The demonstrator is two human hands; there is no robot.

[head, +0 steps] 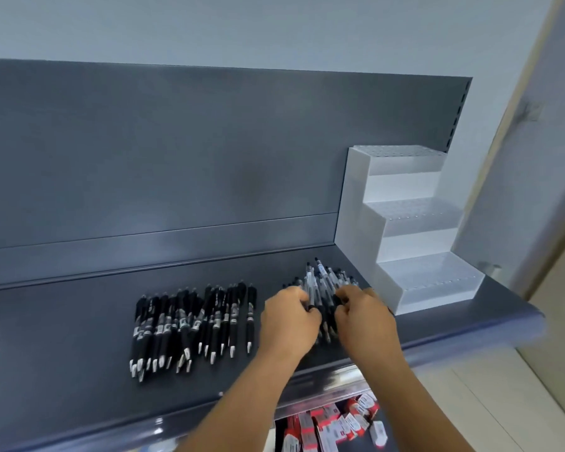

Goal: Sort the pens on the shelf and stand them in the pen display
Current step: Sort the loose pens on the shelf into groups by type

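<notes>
Several black pens (pixel 193 324) lie side by side on the dark grey shelf (pixel 62 337), tips toward me. To their right lies a heap of clear-barrelled pens (pixel 323 278). My left hand (pixel 289 321) and my right hand (pixel 364 316) both rest on this heap with fingers curled round some of its pens. The white three-step pen display (pixel 415 243) stands at the shelf's right end, just right of my right hand; I see no pens in its holes.
A grey back panel (pixel 177 158) rises behind the shelf. The shelf's rounded front edge (pixel 470 344) ends at right near a pale wall. Below the shelf, red and white boxes (pixel 333 422) fill a lower level.
</notes>
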